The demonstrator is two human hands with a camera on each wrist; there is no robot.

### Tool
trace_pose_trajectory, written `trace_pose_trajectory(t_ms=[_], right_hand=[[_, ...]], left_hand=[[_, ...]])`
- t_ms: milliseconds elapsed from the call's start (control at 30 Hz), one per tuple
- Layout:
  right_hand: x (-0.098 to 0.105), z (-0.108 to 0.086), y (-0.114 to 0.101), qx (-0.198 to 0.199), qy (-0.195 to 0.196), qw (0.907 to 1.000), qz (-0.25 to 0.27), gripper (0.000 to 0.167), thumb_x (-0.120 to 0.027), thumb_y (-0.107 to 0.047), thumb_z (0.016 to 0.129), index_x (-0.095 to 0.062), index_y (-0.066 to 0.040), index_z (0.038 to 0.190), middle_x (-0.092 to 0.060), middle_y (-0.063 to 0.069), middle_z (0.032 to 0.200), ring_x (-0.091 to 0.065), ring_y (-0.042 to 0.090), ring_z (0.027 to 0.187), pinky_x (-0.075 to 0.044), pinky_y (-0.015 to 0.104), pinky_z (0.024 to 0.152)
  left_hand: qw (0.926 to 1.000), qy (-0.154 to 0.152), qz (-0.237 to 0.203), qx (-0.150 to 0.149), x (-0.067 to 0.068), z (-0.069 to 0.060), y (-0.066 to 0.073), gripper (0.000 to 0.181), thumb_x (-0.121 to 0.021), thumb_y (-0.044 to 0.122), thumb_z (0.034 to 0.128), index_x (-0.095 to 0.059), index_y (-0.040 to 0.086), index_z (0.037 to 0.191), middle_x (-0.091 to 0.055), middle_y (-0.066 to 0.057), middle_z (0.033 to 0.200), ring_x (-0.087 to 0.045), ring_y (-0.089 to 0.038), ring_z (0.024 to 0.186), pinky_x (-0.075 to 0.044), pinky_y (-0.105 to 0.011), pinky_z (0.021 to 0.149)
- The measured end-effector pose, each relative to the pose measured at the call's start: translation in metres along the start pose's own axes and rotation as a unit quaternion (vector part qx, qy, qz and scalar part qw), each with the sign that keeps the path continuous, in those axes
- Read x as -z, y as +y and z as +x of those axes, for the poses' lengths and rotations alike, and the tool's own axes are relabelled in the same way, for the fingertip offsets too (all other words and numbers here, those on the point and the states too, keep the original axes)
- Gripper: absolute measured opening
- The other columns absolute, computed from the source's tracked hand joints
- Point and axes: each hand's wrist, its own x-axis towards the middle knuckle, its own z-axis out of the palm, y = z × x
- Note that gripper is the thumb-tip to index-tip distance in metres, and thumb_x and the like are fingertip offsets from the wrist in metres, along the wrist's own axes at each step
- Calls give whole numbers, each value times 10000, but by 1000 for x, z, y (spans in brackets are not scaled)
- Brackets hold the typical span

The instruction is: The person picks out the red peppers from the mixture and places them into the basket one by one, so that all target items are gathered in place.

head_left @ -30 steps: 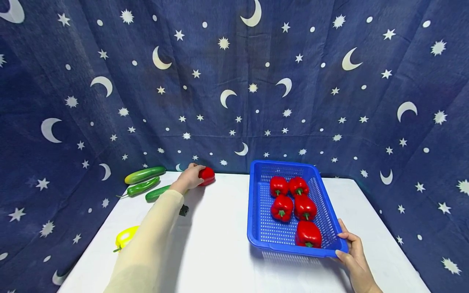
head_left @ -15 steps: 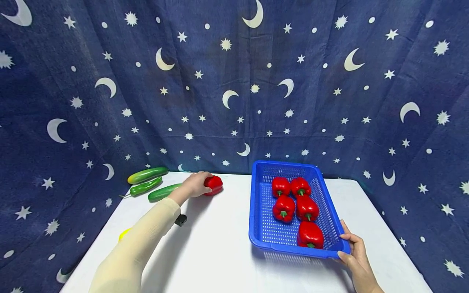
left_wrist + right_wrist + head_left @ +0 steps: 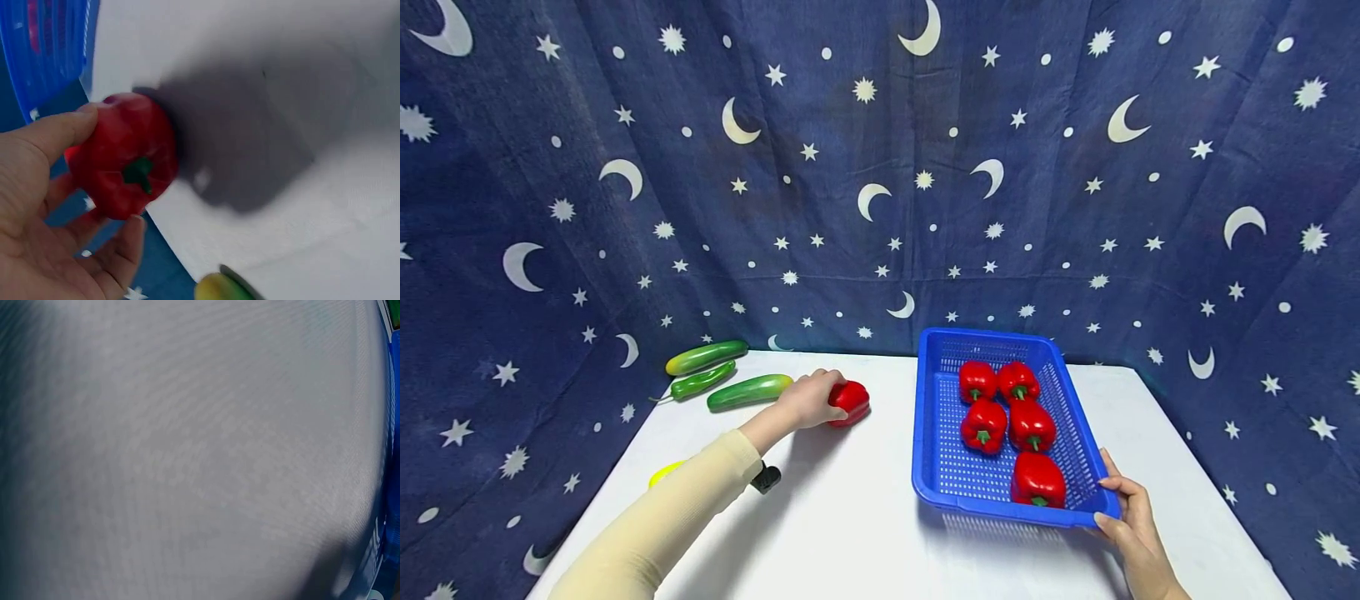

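In the head view my left hand [image 3: 814, 400] holds a red bell pepper [image 3: 852, 403] over the white table, left of the basket. The left wrist view shows the thumb on one side of this bell pepper [image 3: 125, 156] and the fingers curled around the other, its green stem facing the camera. My right hand [image 3: 1138, 533] grips the near right corner of a blue plastic basket [image 3: 970, 507], thumb at the rim. Several red bell peppers [image 3: 1033, 425] lie inside. In the right wrist view, a blurred pale surface fills most of the frame, with the basket [image 3: 392, 506] along the right edge.
At the table's back left lie a cucumber [image 3: 706, 357], a long green pepper [image 3: 703, 382] and another cucumber [image 3: 748, 392]. A yellow pepper [image 3: 665, 473] is partly hidden by the left sleeve. A star-and-moon curtain [image 3: 850, 208] stands behind the table.
My left hand has brought the red bell pepper rightward and nearer from the table's back edge. The right hand keeps its grip on the basket, and the view has shifted slightly.
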Motion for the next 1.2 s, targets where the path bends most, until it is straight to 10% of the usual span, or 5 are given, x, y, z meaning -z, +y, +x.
trace_pose_trajectory(t_ms=[300, 467, 667, 1000, 1200], right_hand=[[0, 1, 0, 154, -57, 9998, 67, 351, -418, 10, 1022, -297, -98, 1333, -54, -31, 1719, -237, -65, 1436, -390, 63, 943], [1, 1, 2, 234, -51, 9997, 86, 368, -413, 36, 1006, -296, -84, 1333, -54, -21, 1719, -232, -58, 1444, -385, 61, 951], [0, 1, 5, 283, 6, 9996, 58, 392, -410, 67, 988, -302, -80, 1335, -64, -3, 1719, -228, -47, 1455, -380, 49, 942], [1, 1, -1, 206, -1, 9996, -201, 352, -426, -3, 1018, -304, -112, 1330, -70, -16, 1718, -188, -26, 1486, -364, 58, 963], [2, 1, 1, 337, -57, 9994, -44, 365, -415, 18, 1012, -310, -111, 1337, -64, -7, 1719, -215, -56, 1466, -369, 47, 949]], left_hand=[[9953, -201, 908, 272, -1, -8, 14, 842, -790, 575, 809, -512, 114, 1457, -558, -151, 1256, -645, -329, 970, -560, -464, 740], [9971, -595, -375, -301, 0, -2, 6, 886, -742, 422, 886, -316, 165, 1619, -230, -191, 1652, -414, -426, 1394, -476, -575, 1004], [9650, -1331, -2247, -253, -7, 4, -12, 772, -703, 242, 914, -360, 137, 1598, -318, -192, 1608, -418, -359, 1379, -455, -506, 1054], [9715, -858, -2207, 102, -14, 4, -17, 794, -791, 433, 866, -464, 130, 1523, -499, -139, 1379, -512, -307, 1240, -513, -479, 981], [9551, -1089, -2753, 73, -16, 3, -20, 870, -784, 270, 858, -353, 110, 1596, -394, -171, 1538, -454, -345, 1315, -477, -487, 1029]])
